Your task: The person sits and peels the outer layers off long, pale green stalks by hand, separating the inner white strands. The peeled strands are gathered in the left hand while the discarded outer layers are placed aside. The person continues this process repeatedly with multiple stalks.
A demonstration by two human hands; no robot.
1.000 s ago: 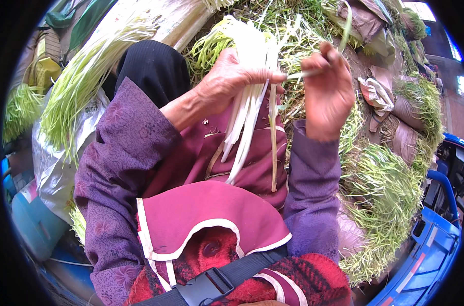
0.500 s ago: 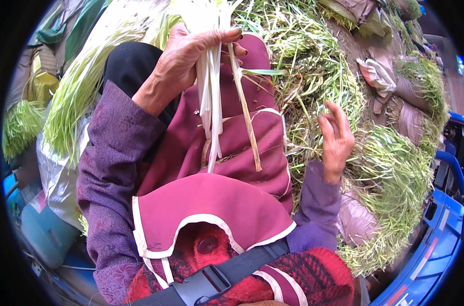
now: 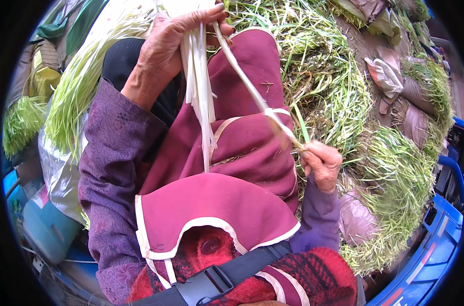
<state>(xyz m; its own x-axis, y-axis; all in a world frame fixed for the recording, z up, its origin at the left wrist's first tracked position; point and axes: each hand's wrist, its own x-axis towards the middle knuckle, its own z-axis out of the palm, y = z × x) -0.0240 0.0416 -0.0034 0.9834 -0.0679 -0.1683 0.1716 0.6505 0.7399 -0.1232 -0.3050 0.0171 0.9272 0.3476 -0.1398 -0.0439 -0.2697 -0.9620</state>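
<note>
Left of the maroon apron (image 3: 237,104), a pale-green bundle (image 3: 84,86) lies spread. The left hand (image 3: 166,43) is clamped on white stalks (image 3: 196,76), which hang over the apron. The right hand (image 3: 322,164), free half a second ago, now pinches the lower end of one longer stalk (image 3: 248,82); that stalk is therefore under two-handed control, angled rightward.

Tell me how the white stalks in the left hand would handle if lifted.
The white stalks would probably bend only slightly at these ends, since they run nearly straight from the left hand. They are likely light, as that one hand grips the whole bunch. Being so slender, they may snap or bruise under rough pressure.
</note>
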